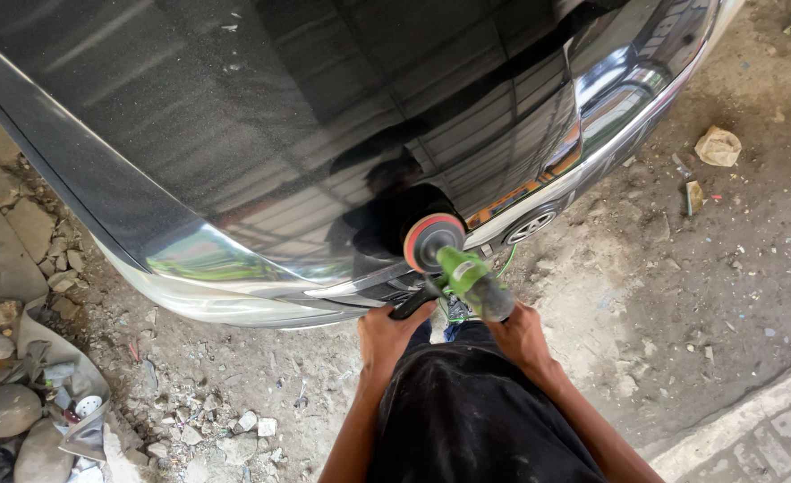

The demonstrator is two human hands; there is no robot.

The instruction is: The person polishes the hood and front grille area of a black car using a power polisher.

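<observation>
A glossy black car body panel (279, 134) fills the upper part of the view, with a chrome strip along its lower edge. A green polishing machine (472, 279) with a round red-rimmed pad (431, 240) rests against the panel near that edge. My right hand (521, 335) grips the rear body of the machine. My left hand (388, 329) holds its black side handle (411, 307). My dark trousers fill the bottom centre.
Dusty dirt ground lies below the car. Broken stones and rubble (20, 268) pile up at the left, with a rounded stone (2, 411). A crumpled paper ball (718, 146) and small litter lie at the right. A paved kerb (753, 429) runs across the bottom right.
</observation>
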